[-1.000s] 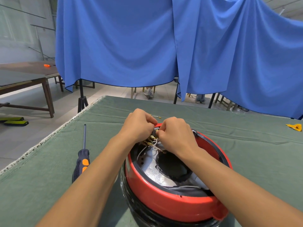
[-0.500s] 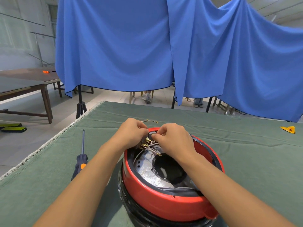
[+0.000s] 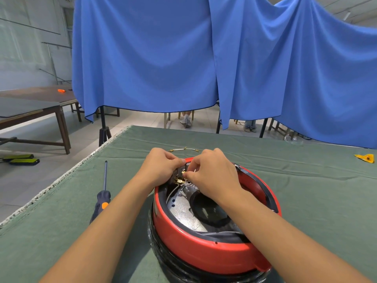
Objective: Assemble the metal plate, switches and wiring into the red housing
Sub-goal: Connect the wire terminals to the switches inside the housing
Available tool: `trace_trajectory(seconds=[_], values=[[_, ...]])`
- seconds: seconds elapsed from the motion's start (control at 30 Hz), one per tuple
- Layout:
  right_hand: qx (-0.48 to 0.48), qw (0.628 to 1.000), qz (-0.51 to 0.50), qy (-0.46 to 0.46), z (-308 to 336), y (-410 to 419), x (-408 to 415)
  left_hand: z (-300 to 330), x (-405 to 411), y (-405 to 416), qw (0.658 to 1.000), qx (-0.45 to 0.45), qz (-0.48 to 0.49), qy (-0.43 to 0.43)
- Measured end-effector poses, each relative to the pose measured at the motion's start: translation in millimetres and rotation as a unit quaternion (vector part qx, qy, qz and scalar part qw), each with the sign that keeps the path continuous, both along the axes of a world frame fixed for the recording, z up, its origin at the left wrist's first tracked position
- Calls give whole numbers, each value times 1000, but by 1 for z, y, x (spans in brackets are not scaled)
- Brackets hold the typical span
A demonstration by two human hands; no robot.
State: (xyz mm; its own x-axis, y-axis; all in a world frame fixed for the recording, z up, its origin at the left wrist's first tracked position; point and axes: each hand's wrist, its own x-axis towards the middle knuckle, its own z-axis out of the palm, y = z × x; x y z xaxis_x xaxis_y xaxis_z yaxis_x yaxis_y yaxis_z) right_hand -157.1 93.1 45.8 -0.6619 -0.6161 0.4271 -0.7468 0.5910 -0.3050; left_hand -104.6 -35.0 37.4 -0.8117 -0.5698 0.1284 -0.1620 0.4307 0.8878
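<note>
Both hands work at the far rim of the red housing (image 3: 204,254). The left hand (image 3: 161,166) grips a small black switch (image 3: 180,171) with curled fingers. The right hand (image 3: 212,172) pinches a brass terminal (image 3: 180,181) beneath it.

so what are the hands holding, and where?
Both hands, left hand and right hand, pinch a small black switch by its sides at the far rim of the red housing.

The table (image 3: 306,186) is covered with a green cloth. The red housing (image 3: 204,252) stands on it at the near centre. A screwdriver (image 3: 102,199) lies to its left. A short wire with brass terminals (image 3: 183,150) lies beyond it. A yellow piece (image 3: 366,158) lies far right.
</note>
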Motion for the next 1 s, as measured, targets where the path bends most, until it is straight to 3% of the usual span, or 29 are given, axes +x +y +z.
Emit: trace_trajectory(seconds=[0.47,1.0], values=[[11,998,-1,54,0,-1,6,0,-1,-2,1000,5,5,3],[13,999,-13,46,-1,-5,6,1,0,-1,1000,8,17,3]])
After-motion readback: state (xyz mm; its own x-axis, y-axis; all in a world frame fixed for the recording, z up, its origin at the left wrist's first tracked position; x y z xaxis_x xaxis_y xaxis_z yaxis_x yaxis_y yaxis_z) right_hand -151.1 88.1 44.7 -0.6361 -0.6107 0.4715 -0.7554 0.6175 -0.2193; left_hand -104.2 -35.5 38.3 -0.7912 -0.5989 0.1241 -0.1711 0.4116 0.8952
